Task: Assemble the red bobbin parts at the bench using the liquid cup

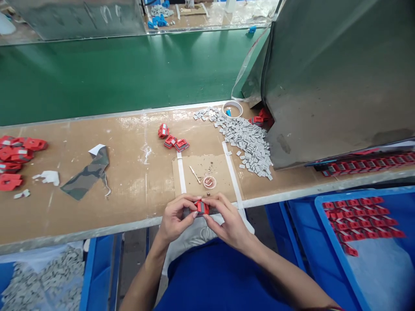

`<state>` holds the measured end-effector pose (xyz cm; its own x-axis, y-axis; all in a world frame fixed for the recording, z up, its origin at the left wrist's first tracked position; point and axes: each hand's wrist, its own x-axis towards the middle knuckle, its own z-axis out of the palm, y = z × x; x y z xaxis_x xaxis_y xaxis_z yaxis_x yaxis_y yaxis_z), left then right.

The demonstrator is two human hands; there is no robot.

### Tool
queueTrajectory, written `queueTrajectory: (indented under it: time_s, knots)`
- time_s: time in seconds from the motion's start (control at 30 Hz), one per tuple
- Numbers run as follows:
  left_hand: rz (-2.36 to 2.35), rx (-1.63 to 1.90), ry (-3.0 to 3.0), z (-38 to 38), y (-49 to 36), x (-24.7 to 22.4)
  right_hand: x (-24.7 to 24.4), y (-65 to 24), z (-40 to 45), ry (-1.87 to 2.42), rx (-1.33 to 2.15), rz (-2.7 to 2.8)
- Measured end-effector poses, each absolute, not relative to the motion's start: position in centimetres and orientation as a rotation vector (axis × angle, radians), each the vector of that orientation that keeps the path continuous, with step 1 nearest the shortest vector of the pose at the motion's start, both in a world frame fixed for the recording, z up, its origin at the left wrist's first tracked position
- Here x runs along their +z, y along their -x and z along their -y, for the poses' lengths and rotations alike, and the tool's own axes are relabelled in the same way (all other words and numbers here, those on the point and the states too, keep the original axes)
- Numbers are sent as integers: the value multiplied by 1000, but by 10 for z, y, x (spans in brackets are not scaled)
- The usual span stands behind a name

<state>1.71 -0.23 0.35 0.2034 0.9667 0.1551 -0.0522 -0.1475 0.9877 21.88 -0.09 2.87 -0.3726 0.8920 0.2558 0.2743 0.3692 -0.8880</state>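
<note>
Between my two hands, at the bench's front edge, is a small red plastic part with a grey strip [202, 208]. My left hand [177, 216] pinches it from the left with thumb and fingers. On the other side my right hand [227, 220] grips it too, thumb below and fingertips on top. Just beyond them stands a small round dish [209, 182] with reddish-brown contents. A thin white stick [195, 174] lies left of the dish on a cardboard sheet [220, 166]. Farther back, several red parts [170, 141] sit in a loose group.
Small grey pieces [248, 142] are heaped back right, beside a tape roll [232, 109] and a large metal housing [340, 86]. More red parts [19, 154] and a camouflage cloth [87, 175] lie left. A blue tray [337, 270] holds rows of red parts; another bin [100, 272] stands lower left.
</note>
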Motion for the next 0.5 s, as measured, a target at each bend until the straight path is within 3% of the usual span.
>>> queueTrajectory:
  time_s: [0.37,0.5]
  knots:
    - [-946,1139,-1494,5,-21,-4,13,-213,14,1039,1529,1185]
    - [-1004,1116,-1678,4,-19,0,19,-221,10,1086,1404,1377]
